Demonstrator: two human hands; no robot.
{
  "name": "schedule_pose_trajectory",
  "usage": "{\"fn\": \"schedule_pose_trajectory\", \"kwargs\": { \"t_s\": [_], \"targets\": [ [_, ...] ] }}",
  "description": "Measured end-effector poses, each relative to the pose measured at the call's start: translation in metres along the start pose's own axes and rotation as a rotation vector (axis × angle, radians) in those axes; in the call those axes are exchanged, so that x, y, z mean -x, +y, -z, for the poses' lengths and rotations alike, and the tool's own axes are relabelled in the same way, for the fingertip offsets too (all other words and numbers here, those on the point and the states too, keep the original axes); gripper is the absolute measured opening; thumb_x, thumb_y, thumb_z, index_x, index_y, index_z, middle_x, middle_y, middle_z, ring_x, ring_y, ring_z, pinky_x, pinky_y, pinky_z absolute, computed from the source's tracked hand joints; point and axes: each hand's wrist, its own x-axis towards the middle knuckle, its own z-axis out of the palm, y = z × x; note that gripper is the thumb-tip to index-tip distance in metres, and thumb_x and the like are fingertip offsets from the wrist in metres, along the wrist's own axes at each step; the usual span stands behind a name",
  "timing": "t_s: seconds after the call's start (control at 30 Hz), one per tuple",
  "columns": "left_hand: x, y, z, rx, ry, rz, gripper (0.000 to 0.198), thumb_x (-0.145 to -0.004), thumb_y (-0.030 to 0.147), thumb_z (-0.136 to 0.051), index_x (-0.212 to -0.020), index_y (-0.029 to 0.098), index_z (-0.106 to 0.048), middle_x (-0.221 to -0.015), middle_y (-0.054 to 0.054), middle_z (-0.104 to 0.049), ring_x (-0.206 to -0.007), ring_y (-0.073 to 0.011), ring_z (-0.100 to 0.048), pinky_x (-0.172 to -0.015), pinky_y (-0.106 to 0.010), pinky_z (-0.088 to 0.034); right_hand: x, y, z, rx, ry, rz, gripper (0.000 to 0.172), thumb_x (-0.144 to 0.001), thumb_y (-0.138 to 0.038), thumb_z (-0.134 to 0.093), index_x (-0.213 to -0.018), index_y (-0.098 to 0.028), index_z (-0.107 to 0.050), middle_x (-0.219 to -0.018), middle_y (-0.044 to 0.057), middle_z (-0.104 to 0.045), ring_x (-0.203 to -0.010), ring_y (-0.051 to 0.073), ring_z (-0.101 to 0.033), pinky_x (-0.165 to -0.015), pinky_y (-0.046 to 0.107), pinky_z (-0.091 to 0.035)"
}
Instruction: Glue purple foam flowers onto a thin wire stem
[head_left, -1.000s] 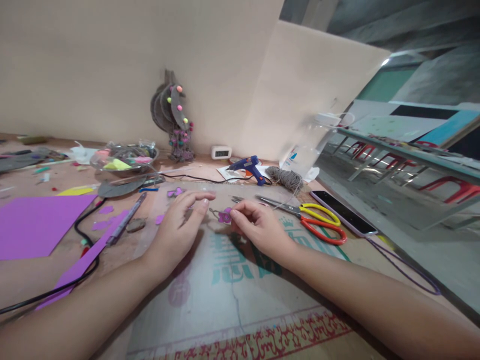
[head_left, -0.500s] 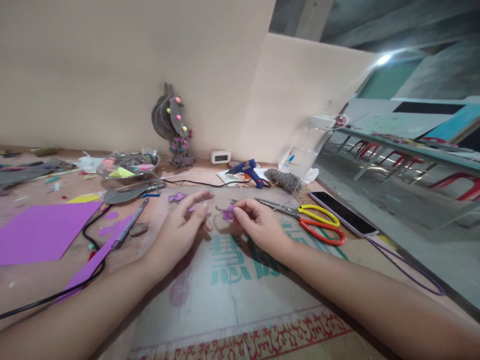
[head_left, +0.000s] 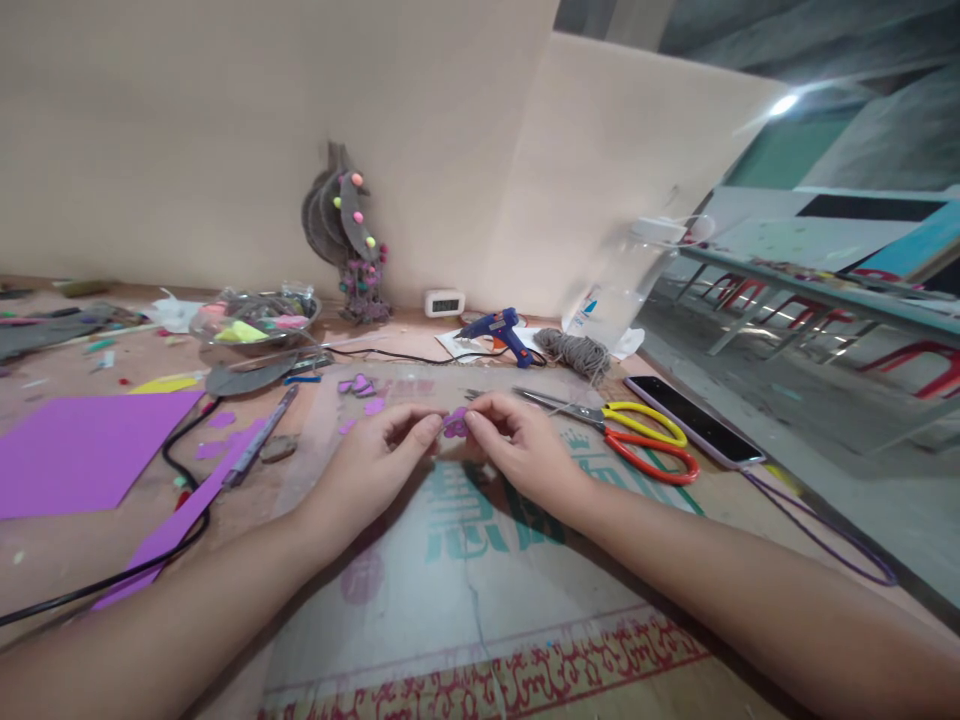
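Note:
A small purple flower cutout point(head_left: 454, 423) is held up between my two hands, above the printed translucent sheet point(head_left: 375, 620). My right hand point(head_left: 525, 445) pinches its right side between thumb and forefinger. At its left edge, the thumb and forefinger of my left hand point(head_left: 382, 455) are closed on it; the exact contact is too small to see well. Just beyond my left hand lie more purple foam pieces point(head_left: 362, 385), some with a grey layer. To the right of my right hand are scissors point(head_left: 600, 415) with one yellow and one red handle.
At the back stand a blue glue gun point(head_left: 499, 332), a grey yarn bundle point(head_left: 576, 355), a white digital clock point(head_left: 445, 303) and a clear bottle point(head_left: 626, 285). A phone point(head_left: 694, 420) lies right. Left are a purple sheet point(head_left: 90, 450), black cable point(head_left: 169, 455), pen point(head_left: 262, 435) and bowl point(head_left: 259, 325).
My left hand has moved right, and its spread fingers have closed at the flower's left edge. My right hand keeps its pinch. The view has shifted slightly.

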Motion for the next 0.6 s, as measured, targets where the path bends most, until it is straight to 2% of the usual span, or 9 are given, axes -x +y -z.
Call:
{"fn": "schedule_pose_trajectory", "kwargs": {
  "t_s": [0.2, 0.43, 0.6],
  "targets": [
    [-0.0006, -0.0037, -0.0021, -0.001, -0.031, 0.026, 0.026, -0.086, 0.038, -0.052, -0.096, 0.02, -0.068, -0.093, -0.004, -0.072, -0.083, -0.0192, -0.065, -0.074, -0.03, -0.049, 0.0011, -0.0031, -0.0018, 0.003, -0.005, -0.006, 0.016, -0.087, -0.027, -0.05, -0.077, -0.017, -0.058, -0.063, -0.001, -0.058, -0.056, 0.01, -0.052, -0.054, 0.021, -0.04],
    [0.0003, 0.0005, -0.002, -0.061, -0.03, 0.022, 0.022, -0.085, 0.034, -0.051, -0.085, 0.019, -0.067, -0.082, -0.002, -0.071, -0.075, -0.0174, -0.064, -0.07, -0.028, -0.048, 0.003, -0.003, -0.0009, -0.03, -0.036, -0.005, 0.019, -0.087, -0.031, -0.05, -0.078, -0.017, -0.06, -0.064, -0.001, -0.061, -0.057, 0.01, -0.054, -0.055, 0.022, -0.042],
    [0.0017, 0.0018, -0.0007, -0.107, -0.055, 0.021, 0.021, -0.084, 0.034, -0.052, -0.081, 0.02, -0.067, -0.077, 0.0, -0.07, -0.07, -0.0163, -0.063, -0.067, -0.027, -0.047, 0.0017, -0.0018, -0.0009, -0.032, -0.068, -0.021, 0.014, -0.084, -0.028, -0.055, -0.086, -0.017, -0.062, -0.071, 0.001, -0.063, -0.061, 0.011, -0.056, -0.058, 0.024, -0.045]
  ]
}}
